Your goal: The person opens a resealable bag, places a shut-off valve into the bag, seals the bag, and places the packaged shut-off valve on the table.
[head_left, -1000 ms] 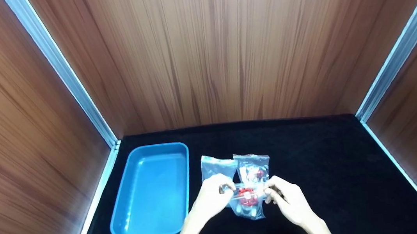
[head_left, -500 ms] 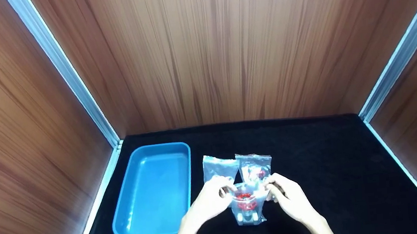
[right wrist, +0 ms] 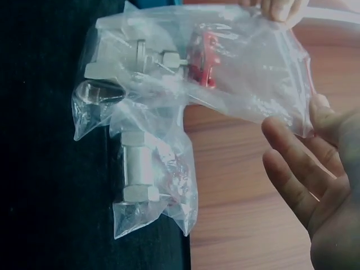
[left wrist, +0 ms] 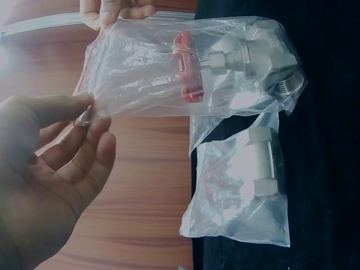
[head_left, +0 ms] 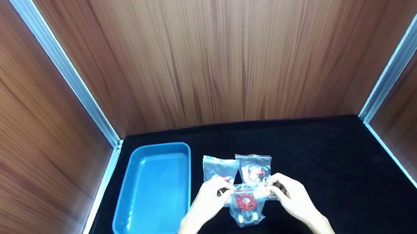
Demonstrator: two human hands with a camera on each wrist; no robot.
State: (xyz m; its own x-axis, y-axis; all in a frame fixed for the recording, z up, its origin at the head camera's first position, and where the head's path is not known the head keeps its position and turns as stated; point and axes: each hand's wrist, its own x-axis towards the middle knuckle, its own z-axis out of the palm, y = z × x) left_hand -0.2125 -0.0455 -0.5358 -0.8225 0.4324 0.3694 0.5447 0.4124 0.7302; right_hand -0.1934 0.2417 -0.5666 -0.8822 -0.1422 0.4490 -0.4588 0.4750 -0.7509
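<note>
Between both hands a clear zip bag (head_left: 258,204) hangs upright, with a metal valve (left wrist: 264,56) inside it. The valve's red handwheel (head_left: 246,202) faces up toward the head camera. My left hand (head_left: 208,201) pinches the left corner of the bag's top edge between thumb and fingertips. At the opposite corner my right hand (head_left: 291,198) pinches the same edge with thumb and index finger, its other fingers loosely bent in the right wrist view. Beyond the hands lie two more clear bags, a left one (head_left: 219,167) and a right one (head_left: 255,162), holding similar valves.
A blue tray (head_left: 190,182) stands to the left of the hands on a black cloth (head_left: 339,165). Wood-patterned panels (head_left: 224,52) enclose the back and sides, with metal rails (head_left: 69,70) at the corners.
The bag's mouth gaped half a second ago; its top edge is now drawn straighter between the hands. Compared with one second ago, the valve hangs lower and more upright. Both hands have barely moved.
</note>
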